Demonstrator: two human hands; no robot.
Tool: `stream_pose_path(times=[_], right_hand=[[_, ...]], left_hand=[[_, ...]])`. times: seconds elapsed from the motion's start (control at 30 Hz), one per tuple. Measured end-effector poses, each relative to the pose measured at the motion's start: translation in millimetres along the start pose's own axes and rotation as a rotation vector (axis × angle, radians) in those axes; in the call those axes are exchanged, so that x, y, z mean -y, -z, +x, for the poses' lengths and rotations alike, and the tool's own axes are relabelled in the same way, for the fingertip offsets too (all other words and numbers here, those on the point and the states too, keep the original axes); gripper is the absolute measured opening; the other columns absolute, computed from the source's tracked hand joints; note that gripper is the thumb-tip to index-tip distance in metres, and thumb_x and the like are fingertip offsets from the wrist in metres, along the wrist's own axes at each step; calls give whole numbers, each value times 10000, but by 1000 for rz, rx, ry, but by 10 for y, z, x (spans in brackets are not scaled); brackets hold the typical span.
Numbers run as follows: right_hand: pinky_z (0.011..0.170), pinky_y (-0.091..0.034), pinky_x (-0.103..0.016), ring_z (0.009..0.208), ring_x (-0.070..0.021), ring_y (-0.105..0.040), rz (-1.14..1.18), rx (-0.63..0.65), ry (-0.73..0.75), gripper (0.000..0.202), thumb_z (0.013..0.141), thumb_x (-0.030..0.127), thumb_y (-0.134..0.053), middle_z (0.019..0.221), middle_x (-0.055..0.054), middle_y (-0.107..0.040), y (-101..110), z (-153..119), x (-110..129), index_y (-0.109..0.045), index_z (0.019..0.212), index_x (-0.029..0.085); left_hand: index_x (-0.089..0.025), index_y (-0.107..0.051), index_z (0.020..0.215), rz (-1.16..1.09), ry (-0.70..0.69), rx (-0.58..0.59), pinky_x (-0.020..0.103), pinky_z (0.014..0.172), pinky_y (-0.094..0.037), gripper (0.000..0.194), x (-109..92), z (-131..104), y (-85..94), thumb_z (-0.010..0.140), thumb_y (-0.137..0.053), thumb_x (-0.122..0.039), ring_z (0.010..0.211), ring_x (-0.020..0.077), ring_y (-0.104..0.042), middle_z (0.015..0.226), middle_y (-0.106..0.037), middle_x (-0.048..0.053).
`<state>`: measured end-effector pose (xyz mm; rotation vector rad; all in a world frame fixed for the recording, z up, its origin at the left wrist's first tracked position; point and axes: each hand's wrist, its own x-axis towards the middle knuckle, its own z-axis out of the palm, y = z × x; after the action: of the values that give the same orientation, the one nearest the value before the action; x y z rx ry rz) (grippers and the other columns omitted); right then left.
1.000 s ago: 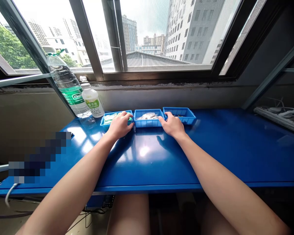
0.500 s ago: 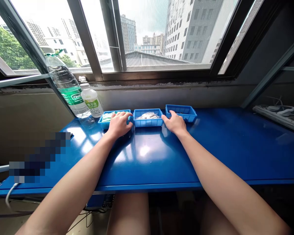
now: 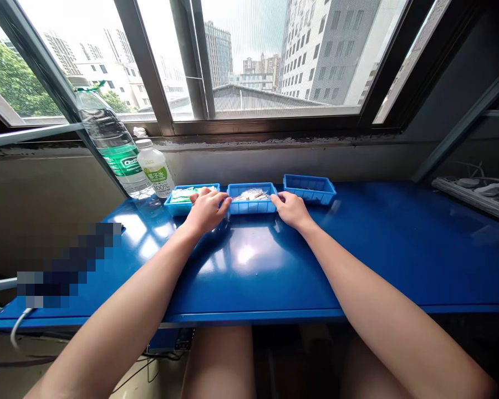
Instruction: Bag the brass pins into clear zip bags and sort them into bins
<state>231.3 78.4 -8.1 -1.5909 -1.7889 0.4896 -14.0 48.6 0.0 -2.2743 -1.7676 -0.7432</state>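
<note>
Hands (image 3: 208,213) (image 3: 291,210) at both ends of middle blue tray (image 3: 253,208), long axis left-right, grip unclear

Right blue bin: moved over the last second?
Yes. Against the window frame, the right bin has shifted right and slightly back, opening a gap from the middle bin.

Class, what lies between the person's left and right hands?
The middle blue bin, holding small pale items, lies between the left hand and the right hand, in the head view.
</note>
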Motion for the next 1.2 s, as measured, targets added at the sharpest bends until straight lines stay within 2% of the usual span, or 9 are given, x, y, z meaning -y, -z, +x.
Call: stream_pose_path(times=[0.13,0.27,0.47,0.57,0.7,0.87,0.93,1.03,1.2], right_hand=[[887,-446,-301,1047,-247,-640,111,4,-33,357,899,373,-488,1094,-131,-716,-35,23,2,-686,1066,128],[833,-456,-283,967,-221,-643,191,6,-45,286,842,341,-523,1024,-96,-721,-71,86,-46,-682,957,132],[789,-469,-273,873,-180,-623,246,-16,-61,299,705,225,-588,983,-67,-688,-85,101,-97,-591,993,141],[720,-453,-267,773,-165,-587,182,-17,-44,248,641,198,-606,864,-16,-651,-36,59,-65,-543,881,185],[628,-406,-252,695,-151,-543,61,34,-19,164,629,211,-602,750,20,-599,49,25,-20,-485,745,214],[619,-413,-255,719,-173,-589,-30,85,57,182,637,195,-633,799,-17,-655,114,38,-41,-557,802,186],[648,-442,-262,762,-196,-626,-38,129,80,234,645,203,-659,855,-42,-693,139,39,-56,-614,872,167],[697,-487,-277,813,-229,-664,-7,282,80,319,616,208,-725,902,-51,-726,193,28,-66,-677,927,162],[697,-526,-293,826,-243,-672,108,499,60,473,531,177,-788,958,-69,-729,319,7,-70,-669,988,158]], left_hand=[[-289,-644,1276,-27,-4,78,531,952,-302,466,2,-10,-56,964,-364,-493,1175,355,-458,1127,-713,66],[-315,-687,1215,-81,22,69,554,961,-286,450,13,-5,-82,970,-350,-485,1180,348,-465,1098,-733,46],[-288,-725,1109,-95,20,-9,523,973,-308,336,7,-6,-103,906,-494,-423,1146,307,-533,980,-748,69],[-253,-626,1253,-115,34,-6,505,978,-326,428,-1,-1,-70,846,-563,-370,1173,306,-531,1029,-734,80],[-188,-419,1421,-180,63,21,513,1021,-313,652,-4,5,20,822,-571,-396,1170,303,-551,954,-743,61],[-148,-341,1464,-199,25,58,479,1076,-284,717,20,-10,70,829,-544,-412,979,257,-643,899,-735,35],[-154,-345,1462,-195,22,54,471,1083,-282,713,21,-16,77,832,-540,-424,958,251,-646,891,-729,33],[-162,-422,1416,-172,20,32,453,1057,-319,657,7,-16,95,826,-537,-427,985,259,-634,896,-712,43],[-195,-551,1311,-143,-13,22,423,1005,-361,552,-9,-16,135,809,-521,-424,969,254,-617,918,-686,48]])
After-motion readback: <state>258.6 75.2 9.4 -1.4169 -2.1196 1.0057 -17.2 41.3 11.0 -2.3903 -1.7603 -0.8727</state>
